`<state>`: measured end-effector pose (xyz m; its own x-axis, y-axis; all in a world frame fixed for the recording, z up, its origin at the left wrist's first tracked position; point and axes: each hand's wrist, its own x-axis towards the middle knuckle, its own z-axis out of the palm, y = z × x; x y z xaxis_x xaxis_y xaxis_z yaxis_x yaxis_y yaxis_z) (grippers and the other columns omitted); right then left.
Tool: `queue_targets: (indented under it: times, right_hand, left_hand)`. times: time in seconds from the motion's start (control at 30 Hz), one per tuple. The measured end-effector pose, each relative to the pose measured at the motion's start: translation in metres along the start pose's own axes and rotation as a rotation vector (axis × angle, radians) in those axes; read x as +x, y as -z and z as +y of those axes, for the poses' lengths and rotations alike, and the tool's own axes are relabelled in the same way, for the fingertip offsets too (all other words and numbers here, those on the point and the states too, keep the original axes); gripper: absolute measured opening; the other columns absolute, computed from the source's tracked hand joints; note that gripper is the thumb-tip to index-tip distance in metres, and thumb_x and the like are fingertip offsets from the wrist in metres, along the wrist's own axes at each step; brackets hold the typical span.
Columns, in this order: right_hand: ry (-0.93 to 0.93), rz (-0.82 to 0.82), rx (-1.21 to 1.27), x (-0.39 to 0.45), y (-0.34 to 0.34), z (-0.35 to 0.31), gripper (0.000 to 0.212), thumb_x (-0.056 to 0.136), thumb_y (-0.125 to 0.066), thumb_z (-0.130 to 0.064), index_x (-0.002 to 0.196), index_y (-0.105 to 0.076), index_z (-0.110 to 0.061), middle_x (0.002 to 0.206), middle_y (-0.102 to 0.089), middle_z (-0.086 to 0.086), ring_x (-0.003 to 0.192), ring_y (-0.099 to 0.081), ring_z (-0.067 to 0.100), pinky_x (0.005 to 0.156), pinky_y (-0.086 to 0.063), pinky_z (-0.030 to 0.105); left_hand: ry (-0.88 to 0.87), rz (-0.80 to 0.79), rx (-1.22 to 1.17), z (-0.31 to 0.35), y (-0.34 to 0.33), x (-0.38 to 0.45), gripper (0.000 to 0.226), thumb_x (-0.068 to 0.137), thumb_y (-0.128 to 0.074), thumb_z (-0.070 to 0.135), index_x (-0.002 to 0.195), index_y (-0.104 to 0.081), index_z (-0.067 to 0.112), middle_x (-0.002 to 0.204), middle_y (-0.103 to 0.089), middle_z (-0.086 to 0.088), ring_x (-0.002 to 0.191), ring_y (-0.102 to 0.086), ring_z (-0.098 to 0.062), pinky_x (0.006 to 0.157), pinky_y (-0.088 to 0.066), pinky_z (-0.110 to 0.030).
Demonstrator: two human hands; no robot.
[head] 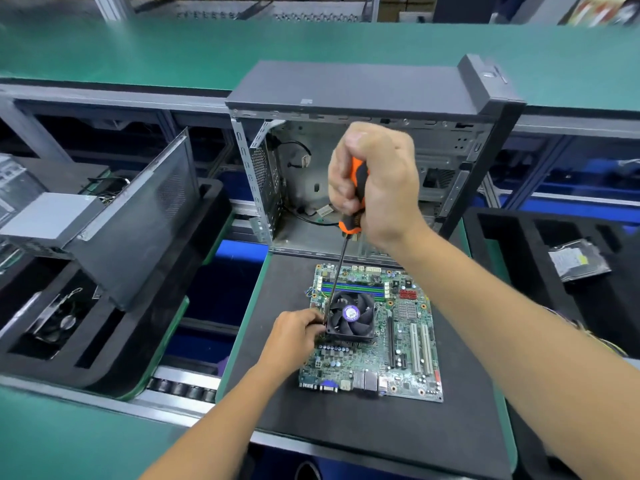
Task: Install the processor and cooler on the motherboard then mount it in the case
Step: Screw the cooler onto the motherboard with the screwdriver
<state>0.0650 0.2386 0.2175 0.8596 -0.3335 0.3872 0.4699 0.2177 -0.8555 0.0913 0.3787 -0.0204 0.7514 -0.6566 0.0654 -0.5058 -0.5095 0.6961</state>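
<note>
The motherboard lies flat on the bench before the open case; the cooler sits on it. The right hand grips the screwdriver upright, tip at the cooler's corner, likely to fasten it; the left hand pinches that corner, apparently steadying it.

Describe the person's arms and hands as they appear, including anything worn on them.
Both forearms are bare up to the frame's lower edge; no sleeves show. The left hand and right hand wear no gloves, and no rings, watch or wrist strap can be seen on either. No markings or bandages show. The nails that are visible on the right hand look short and unpainted.
</note>
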Motion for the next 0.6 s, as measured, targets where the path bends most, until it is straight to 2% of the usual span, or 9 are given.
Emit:
queue_targets:
  times: [0.1,0.2,0.27,0.33,0.37,0.43,0.5,0.6]
  right_hand:
    - [0.028,-0.012,-0.017,-0.007,-0.005,-0.002,0.024,0.079,-0.04,-0.005,0.056,-0.042,-0.011,0.041,-0.034,0.005,0.036,-0.024,0.012,0.044,-0.023,0.016]
    - [0.018,-0.055,-0.052,-0.011,-0.012,0.0,0.025,0.079,-0.04,-0.005,0.055,-0.043,-0.01,0.041,-0.033,0.004,0.037,-0.023,0.013,0.043,-0.022,0.017]
    - [-0.007,-0.095,-0.046,-0.009,-0.012,-0.002,0.025,0.08,-0.04,-0.006,0.056,-0.043,-0.01,0.041,-0.033,0.003,0.037,-0.023,0.013,0.043,-0.022,0.017]
    - [-0.044,-0.143,-0.04,-0.006,-0.009,-0.004,0.024,0.08,-0.04,-0.007,0.057,-0.044,-0.01,0.041,-0.035,0.002,0.036,-0.025,0.013,0.044,-0.024,0.017]
    - [-0.063,-0.184,-0.052,-0.005,-0.008,-0.004,0.023,0.079,-0.041,-0.008,0.057,-0.044,-0.009,0.042,-0.036,0.003,0.036,-0.027,0.013,0.044,-0.024,0.019]
    - [-0.09,-0.331,-0.09,-0.001,-0.007,-0.006,0.021,0.078,-0.045,-0.01,0.058,-0.047,-0.008,0.045,-0.04,0.007,0.037,-0.034,0.016,0.044,-0.027,0.024]
    - [-0.078,-0.543,-0.091,0.004,-0.006,-0.008,0.019,0.076,-0.047,-0.012,0.059,-0.053,-0.006,0.056,-0.05,0.01,0.046,-0.044,0.022,0.05,-0.036,0.027]
    - [-0.098,-0.769,-0.027,0.014,-0.004,-0.009,0.03,0.073,-0.043,-0.01,0.056,-0.057,0.01,0.088,-0.056,0.018,0.071,-0.056,0.028,0.069,-0.047,0.034]
  left_hand:
    - [0.011,-0.011,-0.006,-0.001,0.002,0.004,0.013,0.085,-0.067,0.004,0.073,-0.068,0.011,0.059,-0.058,0.015,0.054,-0.054,0.0,0.055,-0.038,-0.013]
    - [0.025,-0.086,-0.041,-0.001,0.004,0.004,0.023,0.084,-0.066,0.004,0.071,-0.06,0.022,0.059,-0.053,0.017,0.056,-0.052,0.003,0.057,-0.036,-0.017]
    - [-0.005,-0.135,-0.107,-0.001,0.009,0.004,0.027,0.077,-0.065,0.008,0.09,-0.054,0.03,0.084,-0.056,0.021,0.075,-0.053,0.005,0.067,-0.038,-0.015]
    - [-0.032,-0.199,-0.177,-0.001,0.013,0.007,0.054,0.071,-0.07,0.027,0.118,-0.044,0.034,0.116,-0.042,0.026,0.109,-0.04,0.01,0.086,-0.033,-0.007]
    - [-0.048,-0.23,-0.19,0.001,0.012,0.012,0.069,0.069,-0.074,0.039,0.129,-0.04,0.035,0.125,-0.035,0.029,0.12,-0.031,0.012,0.094,-0.028,-0.004]
    - [-0.075,-0.259,-0.195,0.006,0.008,0.023,0.087,0.065,-0.076,0.054,0.14,-0.035,0.037,0.136,-0.029,0.032,0.13,-0.022,0.014,0.102,-0.018,-0.002]
    - [-0.073,-0.256,-0.195,0.007,0.0,0.032,0.087,0.065,-0.077,0.054,0.141,-0.038,0.037,0.137,-0.033,0.028,0.131,-0.026,0.011,0.103,-0.02,-0.007]
    - [-0.06,-0.26,-0.204,-0.001,-0.008,0.037,0.079,0.066,-0.075,0.06,0.136,-0.042,0.046,0.132,-0.039,0.03,0.127,-0.035,0.009,0.107,-0.028,-0.016]
